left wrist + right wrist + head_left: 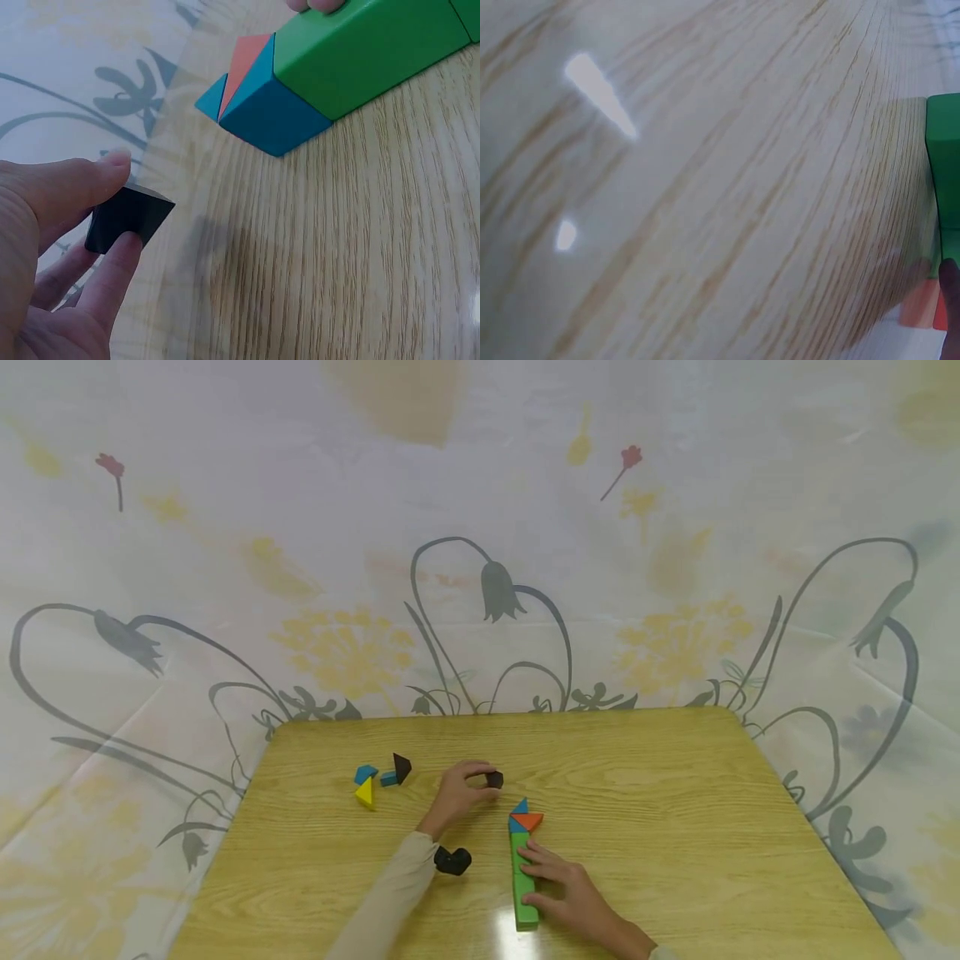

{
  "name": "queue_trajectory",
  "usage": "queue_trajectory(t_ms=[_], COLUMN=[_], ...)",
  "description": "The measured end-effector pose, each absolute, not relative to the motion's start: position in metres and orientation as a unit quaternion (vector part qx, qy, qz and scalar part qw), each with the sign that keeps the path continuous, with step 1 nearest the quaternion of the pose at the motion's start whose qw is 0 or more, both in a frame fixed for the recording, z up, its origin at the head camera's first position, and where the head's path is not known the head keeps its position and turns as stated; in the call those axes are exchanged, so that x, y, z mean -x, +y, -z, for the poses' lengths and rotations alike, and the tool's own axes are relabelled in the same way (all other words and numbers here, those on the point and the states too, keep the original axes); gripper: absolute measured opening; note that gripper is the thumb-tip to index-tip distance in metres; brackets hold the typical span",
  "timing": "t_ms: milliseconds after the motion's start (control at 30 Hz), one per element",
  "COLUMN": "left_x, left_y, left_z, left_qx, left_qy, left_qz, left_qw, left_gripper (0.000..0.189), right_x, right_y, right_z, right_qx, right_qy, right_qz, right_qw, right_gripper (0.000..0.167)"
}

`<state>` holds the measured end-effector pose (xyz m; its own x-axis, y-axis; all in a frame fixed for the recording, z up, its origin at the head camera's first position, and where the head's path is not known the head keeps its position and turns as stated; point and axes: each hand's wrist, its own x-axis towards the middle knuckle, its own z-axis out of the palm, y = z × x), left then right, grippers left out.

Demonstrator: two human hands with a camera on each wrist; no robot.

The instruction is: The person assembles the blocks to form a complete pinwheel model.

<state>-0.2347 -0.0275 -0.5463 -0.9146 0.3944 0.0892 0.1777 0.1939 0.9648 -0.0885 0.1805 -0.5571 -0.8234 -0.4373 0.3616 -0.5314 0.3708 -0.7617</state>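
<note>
My left hand (459, 795) pinches a small black block (120, 219) between thumb and fingers, beyond the far end of a row of blocks. The row has long green blocks (522, 881) end to end. A blue block (274, 112), an orange-red triangular block (529, 821) and a smaller blue triangular piece (521, 807) lie at its far end. My right hand (573, 893) rests on the green blocks from the right, fingers spread, fingertips on top. In the right wrist view, only a finger (950, 281) shows beside the green block (945, 165).
At the back left of the wooden table (660, 827) lie a yellow triangular block (365, 793), a black block (402, 767) and two blue blocks (365, 772). A dark object (453, 861) sits against my left cuff. A flower-patterned sheet (480, 652) hangs behind the table.
</note>
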Motion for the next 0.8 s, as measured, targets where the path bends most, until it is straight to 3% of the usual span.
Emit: queue_trajectory(t_ms=[300,800], left_x=[0.237,0.236], left_y=[-0.017,-0.004], left_z=[0.55,0.549], left_qx=[-0.21,-0.238], left_qy=[0.804,0.811], left_qz=[-0.551,-0.526], left_qw=[0.079,0.093], left_gripper=[0.041,0.036], right_x=[0.095,0.092], right_y=[0.186,0.182], right_z=[0.587,0.575], right_qx=[-0.289,-0.287], right_qy=[-0.832,-0.831], right_qz=[-0.471,-0.472], right_qw=[0.055,0.06], right_gripper=[0.042,0.042])
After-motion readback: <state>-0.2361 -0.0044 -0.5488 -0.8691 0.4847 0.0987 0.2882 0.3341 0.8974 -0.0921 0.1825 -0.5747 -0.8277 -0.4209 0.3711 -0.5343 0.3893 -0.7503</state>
